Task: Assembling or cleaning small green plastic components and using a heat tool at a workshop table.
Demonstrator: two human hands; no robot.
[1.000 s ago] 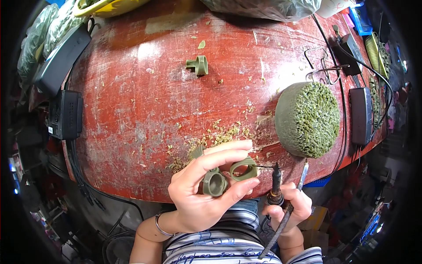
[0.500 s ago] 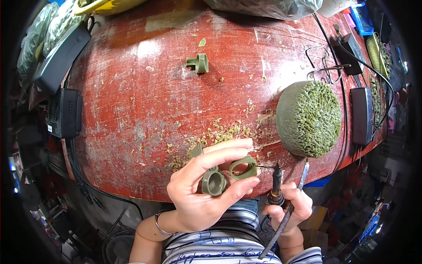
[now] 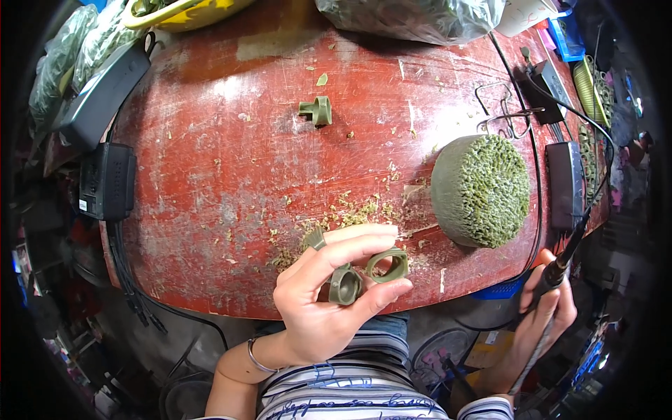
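My left hand (image 3: 318, 294) is closed around green wax ring pieces near the table's front edge. One wide green ring (image 3: 387, 264) sits between its thumb and fingertips; a second green ring (image 3: 345, 285) rests deeper, against the palm. A ridged green piece (image 3: 314, 239) pokes out behind the fingers. My right hand (image 3: 549, 304) is off the table's right front corner, its fingers wrapped round the dark handle of a corded heated wax pen (image 3: 552, 274). A thin rod-like tool (image 3: 533, 357) also lies in that hand, slanting down toward the sleeve.
A round green block (image 3: 483, 190) with a rough, pitted face stands on the right of the red table (image 3: 182, 189). Another green ring piece (image 3: 316, 110) lies farther back. Shavings (image 3: 357, 213) litter the middle. Black boxes (image 3: 108, 180) and cords line both sides; a bent wire stand (image 3: 507, 115) is at back right.
My right hand has swung right, away from the rings, with the wax pen and rod in it. The pen's tip has left the ring. My left hand has barely moved.
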